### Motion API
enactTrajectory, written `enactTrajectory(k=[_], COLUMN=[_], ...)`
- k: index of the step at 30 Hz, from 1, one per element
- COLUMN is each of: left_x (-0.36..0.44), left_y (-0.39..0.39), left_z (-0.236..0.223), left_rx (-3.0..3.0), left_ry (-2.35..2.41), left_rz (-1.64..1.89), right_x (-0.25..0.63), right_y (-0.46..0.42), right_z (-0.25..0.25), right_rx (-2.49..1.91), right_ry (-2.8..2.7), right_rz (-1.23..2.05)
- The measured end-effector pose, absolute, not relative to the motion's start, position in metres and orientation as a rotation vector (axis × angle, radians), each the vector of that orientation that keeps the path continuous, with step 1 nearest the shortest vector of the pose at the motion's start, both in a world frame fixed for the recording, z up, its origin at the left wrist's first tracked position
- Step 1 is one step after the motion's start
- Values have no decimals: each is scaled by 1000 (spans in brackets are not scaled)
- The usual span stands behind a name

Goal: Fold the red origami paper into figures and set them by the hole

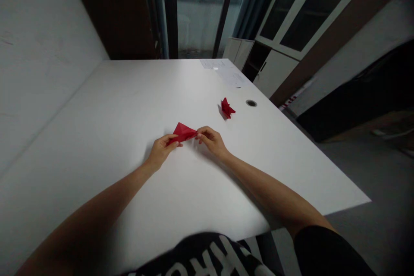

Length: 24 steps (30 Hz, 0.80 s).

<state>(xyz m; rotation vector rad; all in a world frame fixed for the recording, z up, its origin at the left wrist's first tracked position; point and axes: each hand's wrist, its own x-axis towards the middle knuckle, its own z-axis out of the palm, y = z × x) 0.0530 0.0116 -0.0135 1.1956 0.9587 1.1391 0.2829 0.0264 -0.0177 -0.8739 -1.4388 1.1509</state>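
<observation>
One folded red paper piece (183, 130) over the white counter (106, 108), and I can see the left hand (159, 151) with fingers (169, 136) pinching one end, right hand (212, 140) pinching the narrow tip, plus a spiky red origami piece (227, 108) sitting farther back near the round cable grommet (251, 103)

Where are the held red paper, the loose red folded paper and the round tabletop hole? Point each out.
Held red paper (183, 130): head view, middle of its visible face.
Loose red folded paper (227, 109): head view, middle of its folds.
Round tabletop hole (251, 103): head view, its dark centre.
</observation>
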Motion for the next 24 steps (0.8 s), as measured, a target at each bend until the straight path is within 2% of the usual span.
enactTrajectory(k=[6, 24], left_x=[51, 50], left_y=[10, 7], left_z=[-16, -19], left_rx=[1314, 1311], left_ry=[941, 1082], left_rz=[1187, 1049], right_x=[277, 266], right_y=[22, 4], right_z=[-19, -12], right_rx=[-893, -1007], right_ry=[-1381, -1714], right_rz=[1216, 925])
